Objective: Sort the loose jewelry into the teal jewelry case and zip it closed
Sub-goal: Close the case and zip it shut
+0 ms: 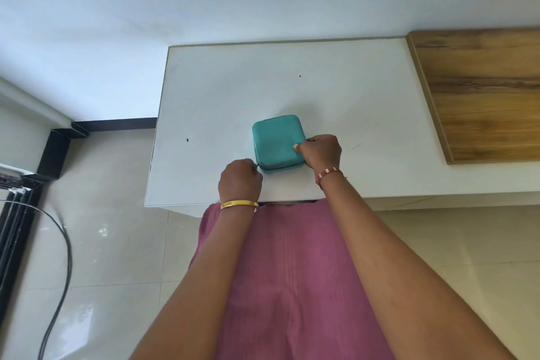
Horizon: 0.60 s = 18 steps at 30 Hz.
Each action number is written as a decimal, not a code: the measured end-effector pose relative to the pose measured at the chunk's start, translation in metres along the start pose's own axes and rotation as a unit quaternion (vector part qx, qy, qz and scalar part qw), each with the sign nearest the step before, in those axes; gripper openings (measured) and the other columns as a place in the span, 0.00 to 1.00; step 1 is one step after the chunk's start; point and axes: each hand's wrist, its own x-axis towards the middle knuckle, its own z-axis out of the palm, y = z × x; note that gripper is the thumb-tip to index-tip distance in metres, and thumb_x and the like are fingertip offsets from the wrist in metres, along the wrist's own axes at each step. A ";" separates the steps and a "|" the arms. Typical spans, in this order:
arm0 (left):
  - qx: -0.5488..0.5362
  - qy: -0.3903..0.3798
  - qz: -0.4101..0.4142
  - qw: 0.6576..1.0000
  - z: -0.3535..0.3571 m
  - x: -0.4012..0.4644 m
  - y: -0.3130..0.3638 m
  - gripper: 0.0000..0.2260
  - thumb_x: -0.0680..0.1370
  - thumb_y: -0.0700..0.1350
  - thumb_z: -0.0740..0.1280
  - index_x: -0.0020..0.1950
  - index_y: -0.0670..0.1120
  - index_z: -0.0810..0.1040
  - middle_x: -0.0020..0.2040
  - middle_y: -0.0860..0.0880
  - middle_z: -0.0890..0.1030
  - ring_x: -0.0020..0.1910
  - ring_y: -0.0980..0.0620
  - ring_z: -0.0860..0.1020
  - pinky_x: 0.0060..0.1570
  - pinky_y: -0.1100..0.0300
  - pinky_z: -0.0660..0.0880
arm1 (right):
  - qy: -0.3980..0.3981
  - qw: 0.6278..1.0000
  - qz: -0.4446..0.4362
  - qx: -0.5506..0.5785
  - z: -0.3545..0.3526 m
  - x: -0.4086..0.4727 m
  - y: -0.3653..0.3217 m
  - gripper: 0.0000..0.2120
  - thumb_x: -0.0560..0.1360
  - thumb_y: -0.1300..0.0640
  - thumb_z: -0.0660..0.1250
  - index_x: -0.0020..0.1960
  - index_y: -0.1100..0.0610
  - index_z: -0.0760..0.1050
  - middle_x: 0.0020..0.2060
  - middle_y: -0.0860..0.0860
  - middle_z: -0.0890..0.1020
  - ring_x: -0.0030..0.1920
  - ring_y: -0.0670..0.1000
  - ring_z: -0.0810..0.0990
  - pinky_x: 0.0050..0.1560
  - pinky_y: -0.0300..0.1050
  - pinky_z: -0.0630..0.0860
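Note:
A square teal jewelry case (276,140) lies with its lid down on the white table (222,90), near the front edge. My right hand (321,152) grips the case's near right corner, thumb pressed on the lid. My left hand (241,180) is at the case's near left corner, its fingers curled and pinching the small zipper pull (257,166). A dark zipper seam runs along the case's front side. No loose jewelry shows on the table.
A wooden board (482,93) lies on the table's right part. A tiled floor (111,242) lies to the left of the table, with a black cable (62,242) and a dark frame (17,228). A white wall stands behind the table.

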 end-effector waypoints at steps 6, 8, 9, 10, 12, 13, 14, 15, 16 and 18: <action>0.063 -0.036 0.013 0.997 0.000 -0.005 0.001 0.10 0.73 0.36 0.61 0.49 0.40 0.80 0.51 0.41 0.80 0.52 0.40 0.76 0.44 0.57 0.69 | 0.003 1.000 -0.001 -0.011 0.002 0.003 0.000 0.11 0.65 0.66 0.71 0.44 0.73 0.78 0.42 0.66 0.82 0.39 0.60 0.80 0.39 0.48 0.76; 0.051 -0.038 0.008 0.998 0.001 -0.005 0.001 0.09 0.73 0.36 0.61 0.48 0.39 0.80 0.50 0.41 0.80 0.51 0.40 0.76 0.42 0.57 0.68 | 0.001 1.000 0.000 -0.010 0.002 0.002 0.001 0.11 0.65 0.65 0.71 0.42 0.73 0.78 0.38 0.66 0.82 0.34 0.55 0.75 0.36 0.42 0.70; 0.042 -0.037 0.005 0.998 0.001 -0.005 0.002 0.09 0.73 0.36 0.61 0.47 0.39 0.80 0.50 0.41 0.80 0.51 0.40 0.76 0.41 0.58 0.67 | -0.001 1.000 0.000 -0.013 0.001 0.002 0.002 0.10 0.65 0.65 0.71 0.40 0.73 0.78 0.35 0.64 0.80 0.33 0.53 0.72 0.35 0.41 0.67; 0.033 -0.035 0.003 0.999 0.002 -0.006 0.003 0.08 0.72 0.36 0.61 0.45 0.38 0.80 0.48 0.40 0.81 0.50 0.40 0.76 0.40 0.58 0.66 | -0.002 1.000 0.000 -0.016 0.000 0.003 0.002 0.09 0.64 0.65 0.71 0.37 0.72 0.77 0.32 0.62 0.78 0.33 0.53 0.71 0.33 0.39 0.66; 0.019 -0.029 -0.003 0.999 0.003 -0.009 0.004 0.07 0.72 0.35 0.61 0.43 0.38 0.79 0.46 0.39 0.81 0.48 0.40 0.76 0.38 0.59 0.65 | -0.008 1.000 0.003 -0.026 0.000 0.003 0.001 0.08 0.65 0.65 0.71 0.31 0.65 0.73 0.27 0.58 0.73 0.30 0.54 0.69 0.28 0.38 0.62; 0.013 -0.026 -0.007 1.000 0.004 -0.010 0.004 0.08 0.72 0.35 0.61 0.43 0.37 0.79 0.46 0.39 0.81 0.47 0.40 0.76 0.38 0.59 0.65 | -0.008 1.000 0.003 -0.030 0.000 0.004 0.001 0.11 0.65 0.65 0.71 0.28 0.63 0.70 0.25 0.56 0.71 0.28 0.53 0.68 0.27 0.38 0.62; 0.005 -0.025 -0.011 1.000 0.005 -0.012 0.005 0.08 0.72 0.36 0.61 0.44 0.38 0.80 0.46 0.39 0.81 0.48 0.40 0.76 0.38 0.59 0.65 | -0.007 0.999 0.003 -0.033 0.000 0.005 0.001 0.14 0.65 0.65 0.71 0.26 0.61 0.68 0.23 0.54 0.69 0.27 0.52 0.67 0.27 0.38 0.61; -0.008 -0.026 -0.013 1.000 0.006 -0.014 0.006 0.08 0.72 0.36 0.62 0.45 0.38 0.81 0.47 0.40 0.81 0.49 0.40 0.77 0.39 0.59 0.67 | -0.005 0.999 0.002 -0.033 0.001 0.006 0.001 0.16 0.65 0.65 0.71 0.25 0.60 0.66 0.23 0.53 0.68 0.26 0.52 0.66 0.27 0.39 0.61; -0.025 -0.028 -0.014 0.999 0.008 -0.017 0.008 0.09 0.73 0.37 0.62 0.46 0.39 0.81 0.48 0.40 0.82 0.49 0.41 0.77 0.41 0.59 0.68 | -0.002 0.999 0.001 -0.034 0.001 0.007 0.002 0.17 0.65 0.65 0.71 0.24 0.60 0.65 0.22 0.53 0.68 0.26 0.51 0.66 0.27 0.39 0.61; -0.061 -0.038 -0.012 0.997 0.013 -0.022 0.015 0.09 0.73 0.38 0.63 0.47 0.40 0.82 0.47 0.40 0.83 0.49 0.41 0.78 0.43 0.61 0.69 | -0.006 0.999 0.002 -0.031 0.002 0.007 0.004 0.17 0.65 0.65 0.71 0.24 0.60 0.65 0.22 0.52 0.69 0.25 0.51 0.67 0.27 0.38 0.62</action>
